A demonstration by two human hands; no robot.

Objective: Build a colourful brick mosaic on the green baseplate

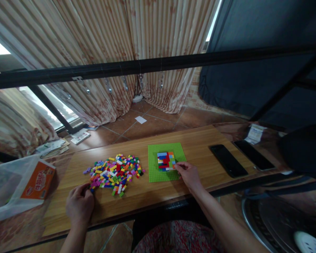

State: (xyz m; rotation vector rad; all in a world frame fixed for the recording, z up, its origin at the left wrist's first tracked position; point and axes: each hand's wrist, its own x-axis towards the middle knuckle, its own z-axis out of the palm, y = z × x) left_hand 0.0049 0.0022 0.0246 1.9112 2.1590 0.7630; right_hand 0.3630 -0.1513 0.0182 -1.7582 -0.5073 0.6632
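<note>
Beside the tabletop [200, 147], orange label [38, 180] lettering blurs; right hand [190, 176] seemingly pinches a brick [174, 166], left hand's [80, 203] grip unclear.

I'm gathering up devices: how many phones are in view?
2: one phone lies right of the green plate; the other phone lies farther right, beside the first. Others may be hidden.

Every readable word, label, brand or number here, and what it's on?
None legible.
Orange label on plastic container: large white characters, too blurred.
White packet beyond the phones: print too small.
Flat white item on the floor: dark lettering, too blurred.
</note>
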